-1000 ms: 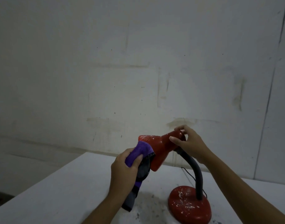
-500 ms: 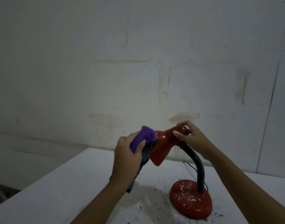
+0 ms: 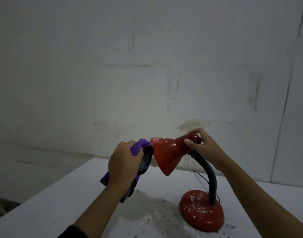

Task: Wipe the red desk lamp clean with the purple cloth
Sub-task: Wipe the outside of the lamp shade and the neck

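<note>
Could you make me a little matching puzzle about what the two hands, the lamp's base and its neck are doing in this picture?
Column one:
1. left hand
2. right hand
3. lamp base
4. lamp neck

Column two:
A. stands on the white table, flecked with white
B. grips the purple cloth
C. dark and curved
D. holds the back end of the red shade

Pairs: 1-B, 2-D, 3-A, 4-C

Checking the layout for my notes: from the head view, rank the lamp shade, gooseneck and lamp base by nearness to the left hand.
1. Lamp shade, just right of the left hand, its rim against the cloth.
2. Gooseneck, farther right, under the right hand.
3. Lamp base, lower right on the table.
</note>
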